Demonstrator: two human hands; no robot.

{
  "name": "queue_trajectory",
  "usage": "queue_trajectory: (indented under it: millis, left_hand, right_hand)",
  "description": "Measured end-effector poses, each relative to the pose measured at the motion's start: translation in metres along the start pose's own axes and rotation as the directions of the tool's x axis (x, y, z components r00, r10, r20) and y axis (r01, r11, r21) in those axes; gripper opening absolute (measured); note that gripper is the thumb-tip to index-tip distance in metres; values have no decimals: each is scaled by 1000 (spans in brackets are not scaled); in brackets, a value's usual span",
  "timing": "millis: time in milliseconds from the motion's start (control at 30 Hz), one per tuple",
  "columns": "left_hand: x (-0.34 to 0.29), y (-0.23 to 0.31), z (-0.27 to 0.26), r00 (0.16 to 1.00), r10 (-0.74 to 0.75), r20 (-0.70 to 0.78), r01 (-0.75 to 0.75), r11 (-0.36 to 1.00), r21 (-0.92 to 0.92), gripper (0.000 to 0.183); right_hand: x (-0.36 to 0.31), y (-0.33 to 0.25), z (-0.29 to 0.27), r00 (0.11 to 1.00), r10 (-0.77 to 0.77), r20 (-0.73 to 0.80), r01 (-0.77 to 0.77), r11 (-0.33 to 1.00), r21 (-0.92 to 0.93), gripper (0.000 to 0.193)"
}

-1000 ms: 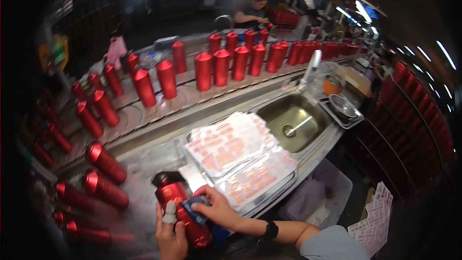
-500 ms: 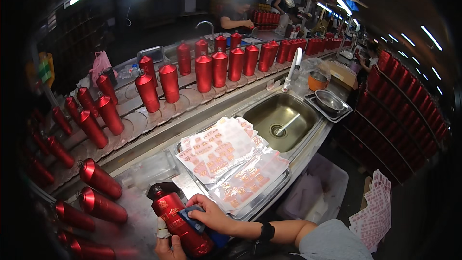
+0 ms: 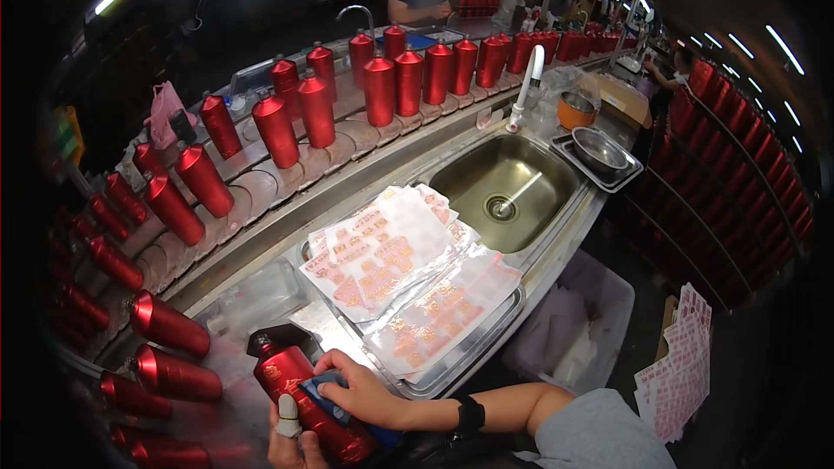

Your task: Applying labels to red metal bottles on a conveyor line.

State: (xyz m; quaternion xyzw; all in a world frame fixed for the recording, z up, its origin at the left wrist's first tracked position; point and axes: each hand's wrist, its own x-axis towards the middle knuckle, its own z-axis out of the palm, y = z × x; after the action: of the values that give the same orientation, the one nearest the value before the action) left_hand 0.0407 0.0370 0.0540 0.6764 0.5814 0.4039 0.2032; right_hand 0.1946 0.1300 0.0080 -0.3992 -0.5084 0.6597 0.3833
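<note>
Red bottle [image 3: 317, 419] lies under blue cloth [image 3: 323, 380] pinched in the right hand's [image 3: 367, 394] fingers, seemingly for rubbing; left hand [image 3: 291, 447] beside it (finger closure unclear); next probably needs steadiness.

Red bottle [image 3: 317, 419]: lettering partly blocked by the blue pad [image 3: 318, 383], base kinda lost past the hands
Blue pad: half covered by the right hand [image 3: 358, 397]
Left hand [image 3: 291, 446]: chopped off by the bottom edge
Tray [image 3: 478, 350]: mostly buried under printed sheets [image 3: 391, 265]
Far worker [image 3: 420, 2]: head smeared, held item too small to be made out
Far-left bottles [image 3: 85, 304]: partly swallowed by the dark rim
</note>
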Motion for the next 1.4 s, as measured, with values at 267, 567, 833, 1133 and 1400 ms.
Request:
queue_trajectory:
  millis: [267, 567, 833, 1133, 1400]
  left_hand:
    - [36, 41, -5, 958, -264, 112, 221, 928, 298, 37]
    - [40, 41, -3, 970, -239, 39, 212, 917, 338, 40]
    - [16, -1, -3, 984, -176, 6, 177, 984, -6, 43]
    - [2, -32, -11, 971, -238, 25, 239, 961, -141, 44]
    - [23, -56, -20, 986, -166, 6, 166, 985, -40, 42]
  right_hand:
    - [4, 12, 0, 997, -78, 1, 78, 997, -10, 25]
    - [6, 11, -4, 986, 131, 107, -151, 967, 203, 21]
    - [12, -16, -10, 999, 35, 26, -40, 962, 272, 30]
    - [24, -12, -11, 999, -32, -24, 33, 998, 44, 28]
    - [25, -18, -15, 985, -15, -172, 30, 996, 85, 31]
